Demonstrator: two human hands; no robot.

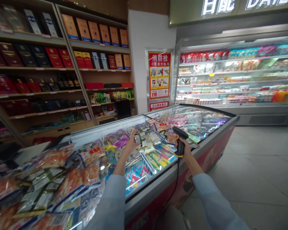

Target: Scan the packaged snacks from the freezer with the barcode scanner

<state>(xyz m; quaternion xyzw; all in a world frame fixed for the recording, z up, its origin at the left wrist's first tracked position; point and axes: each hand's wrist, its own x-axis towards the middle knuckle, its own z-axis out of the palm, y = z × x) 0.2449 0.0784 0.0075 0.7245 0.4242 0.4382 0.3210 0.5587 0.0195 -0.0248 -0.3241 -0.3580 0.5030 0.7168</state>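
Observation:
My left hand is over the freezer, its thumb and fingers around the edge of a small green-and-silver food packet with a white barcode label. In my right hand is a black-and-yellow handheld barcode scanner, gripped by its handle. Its head points left, towards the packet, a short gap away. A black cable hangs from the scanner's handle. Below both hands, bags of frozen food show in the chest freezer.
At the near left lies a pile of plastic-wrapped food packs, some with green-and-silver packets on top. Shelves of boxed goods line the left wall. A lit refrigerated display stands at the back right. Tiled floor runs along the freezer's right side.

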